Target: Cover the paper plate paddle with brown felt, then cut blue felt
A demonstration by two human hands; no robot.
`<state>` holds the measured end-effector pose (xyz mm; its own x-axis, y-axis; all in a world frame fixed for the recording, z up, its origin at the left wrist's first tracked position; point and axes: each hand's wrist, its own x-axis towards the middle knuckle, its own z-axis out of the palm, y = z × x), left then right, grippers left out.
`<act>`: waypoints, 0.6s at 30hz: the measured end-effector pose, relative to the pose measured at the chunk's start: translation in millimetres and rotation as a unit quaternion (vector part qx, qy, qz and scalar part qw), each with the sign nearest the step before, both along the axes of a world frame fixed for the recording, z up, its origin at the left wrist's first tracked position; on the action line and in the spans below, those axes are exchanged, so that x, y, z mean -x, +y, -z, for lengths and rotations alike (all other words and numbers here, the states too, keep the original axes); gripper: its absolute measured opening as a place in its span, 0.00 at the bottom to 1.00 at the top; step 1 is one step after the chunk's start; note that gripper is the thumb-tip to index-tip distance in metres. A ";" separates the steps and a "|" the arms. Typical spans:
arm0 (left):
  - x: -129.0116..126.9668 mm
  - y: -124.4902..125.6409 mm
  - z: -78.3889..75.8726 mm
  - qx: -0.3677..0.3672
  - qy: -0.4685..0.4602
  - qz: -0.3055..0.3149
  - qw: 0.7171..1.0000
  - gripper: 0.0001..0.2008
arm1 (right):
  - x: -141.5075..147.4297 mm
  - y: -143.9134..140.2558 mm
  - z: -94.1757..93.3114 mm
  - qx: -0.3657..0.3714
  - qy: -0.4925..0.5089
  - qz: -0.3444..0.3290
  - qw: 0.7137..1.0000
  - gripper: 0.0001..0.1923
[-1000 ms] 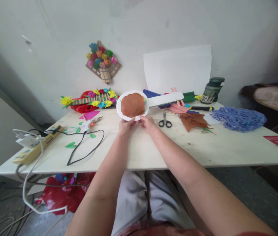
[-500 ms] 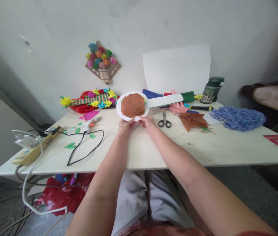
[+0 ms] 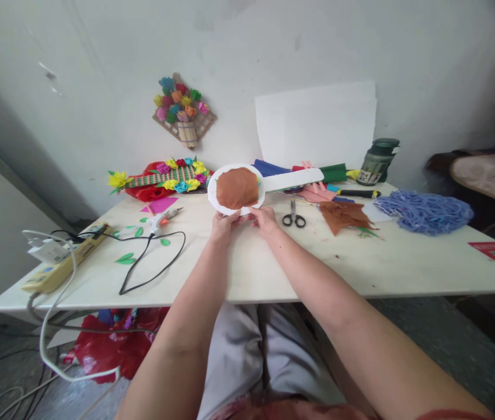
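Note:
A white paddle-shaped cutout (image 3: pixel 293 179) is held up over the table, its handle pointing right. Brown crepe paper (image 3: pixel 237 188) covers the middle of its round end. My left hand (image 3: pixel 225 223) grips the lower rim, thumb on the front and fingers behind it. Close beside it, my right hand (image 3: pixel 264 219) pinches the same rim. Black-handled scissors (image 3: pixel 293 219) lie just right of my right hand. A piece of brown crepe paper (image 3: pixel 344 216) rests farther right. To the left of my left hand lies a glue gun (image 3: pixel 159 221) with its black cord.
Green paper leaves (image 3: pixel 125 258) and a power strip (image 3: pixel 70 259) with cables occupy the table's left side. Behind are a flower-trimmed craft (image 3: pixel 177 177) and coloured paper rolls (image 3: pixel 335 172). A dark green jar (image 3: pixel 376 161) and blue yarn (image 3: pixel 425 212) stand at right.
Almost nothing differs. Both hands keep the paddle-shaped cutout in the same place, and its handle end appears shifted very slightly left.

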<state>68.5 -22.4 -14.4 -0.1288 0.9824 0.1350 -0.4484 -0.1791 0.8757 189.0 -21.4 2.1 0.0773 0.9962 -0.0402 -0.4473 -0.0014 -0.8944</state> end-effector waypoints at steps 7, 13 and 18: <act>2.0 -1.5 -2.7 -0.003 -0.010 0.007 1.000 0.23 | -4.1 3.5 2.6 -0.014 0.014 -0.049 0.999 0.01; 4.4 -0.4 -4.6 0.006 -0.006 -0.005 1.000 0.20 | -3.8 1.8 1.2 -0.009 0.002 -0.044 0.999 0.01; 0.5 -2.5 -4.9 0.024 -0.008 0.013 1.000 0.14 | -1.1 0.1 0.4 -0.008 0.005 -0.035 0.999 0.03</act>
